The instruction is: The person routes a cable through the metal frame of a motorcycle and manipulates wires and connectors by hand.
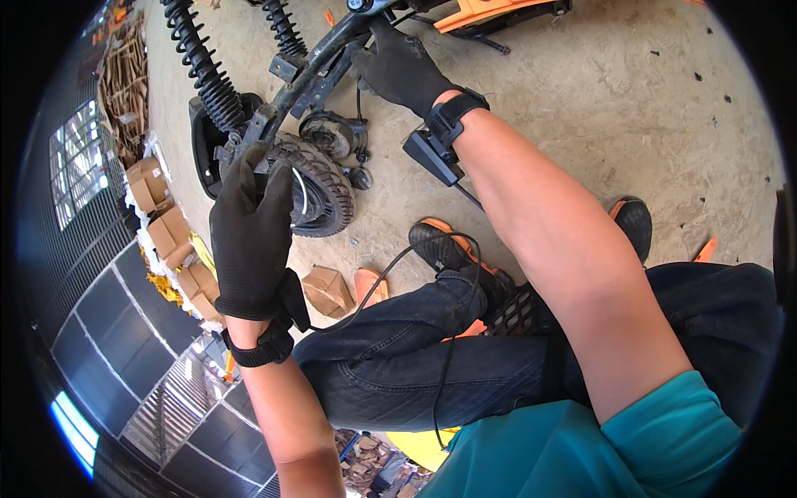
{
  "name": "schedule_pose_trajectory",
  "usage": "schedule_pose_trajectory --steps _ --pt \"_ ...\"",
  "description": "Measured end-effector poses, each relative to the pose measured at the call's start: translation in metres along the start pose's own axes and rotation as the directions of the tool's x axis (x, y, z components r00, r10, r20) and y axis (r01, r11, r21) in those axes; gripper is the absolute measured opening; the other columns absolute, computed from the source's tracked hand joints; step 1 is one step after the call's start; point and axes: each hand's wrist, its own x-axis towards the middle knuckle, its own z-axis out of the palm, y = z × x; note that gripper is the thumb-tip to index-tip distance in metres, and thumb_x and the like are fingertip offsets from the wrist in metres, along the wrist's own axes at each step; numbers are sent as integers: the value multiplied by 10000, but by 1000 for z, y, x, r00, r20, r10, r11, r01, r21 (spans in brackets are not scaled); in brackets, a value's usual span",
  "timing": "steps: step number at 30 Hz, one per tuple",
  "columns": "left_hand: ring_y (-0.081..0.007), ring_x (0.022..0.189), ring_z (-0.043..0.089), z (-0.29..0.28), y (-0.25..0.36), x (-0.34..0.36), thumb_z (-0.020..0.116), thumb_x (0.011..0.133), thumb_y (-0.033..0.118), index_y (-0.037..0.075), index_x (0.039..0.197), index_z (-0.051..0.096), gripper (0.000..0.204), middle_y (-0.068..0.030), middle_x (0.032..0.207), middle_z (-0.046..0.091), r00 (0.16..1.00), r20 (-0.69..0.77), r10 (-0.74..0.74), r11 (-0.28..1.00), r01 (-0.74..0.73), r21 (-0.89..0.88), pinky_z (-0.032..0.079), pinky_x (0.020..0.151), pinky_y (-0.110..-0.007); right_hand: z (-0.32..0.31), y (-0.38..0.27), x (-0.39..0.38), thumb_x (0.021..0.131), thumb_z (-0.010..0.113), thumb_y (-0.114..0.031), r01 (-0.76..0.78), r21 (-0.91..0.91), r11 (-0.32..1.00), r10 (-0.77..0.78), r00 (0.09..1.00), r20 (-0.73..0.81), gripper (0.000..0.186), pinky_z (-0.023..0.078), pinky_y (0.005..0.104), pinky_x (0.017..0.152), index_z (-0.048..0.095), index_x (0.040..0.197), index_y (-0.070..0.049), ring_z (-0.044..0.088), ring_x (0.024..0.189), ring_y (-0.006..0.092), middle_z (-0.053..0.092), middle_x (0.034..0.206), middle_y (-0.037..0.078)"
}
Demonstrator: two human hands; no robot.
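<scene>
A dark metal frame (pixel 314 70) slants across the upper middle, with brackets along its bar. My left hand (pixel 249 228), in a black glove, closes its fingers at the frame's lower end, beside the foot of a black coil-spring shock absorber (pixel 203 66). Higher up, my right hand (pixel 404 70), also gloved, grips the frame's upper part with curled fingers; its fingertips are partly hidden. A second shock absorber (pixel 285 29) stands behind the bar. Below the frame lie a knobbly-tyred wheel (pixel 332 191) and a round dark mechanical part (pixel 332 135).
An orange panel (pixel 481 15) rests at the top. Cardboard boxes (pixel 170 234) line the left side, and a small carton (pixel 327 290) sits near my left knee. A black cable (pixel 390 267) loops from my left wrist across my leg. A black box (pixel 432 158) hangs by my right wrist.
</scene>
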Motion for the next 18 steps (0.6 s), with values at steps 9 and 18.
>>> schedule_pose_trajectory --steps 9,18 --pt "-93 596 509 -1 2 -1 607 890 206 -26 1180 571 373 -37 662 560 996 31 82 997 -83 7 401 550 -269 -16 -3 -10 857 544 -204 140 -432 891 -166 986 -24 437 511 474 729 469 1265 -66 637 792 381 651 860 223" --pt "-74 684 528 14 30 -10 596 914 193 -30 1228 545 388 -20 802 584 975 201 96 995 -102 20 430 610 -231 -22 -5 3 877 559 -274 157 -416 895 -155 987 40 438 510 434 691 498 1233 -26 644 796 353 646 855 236"
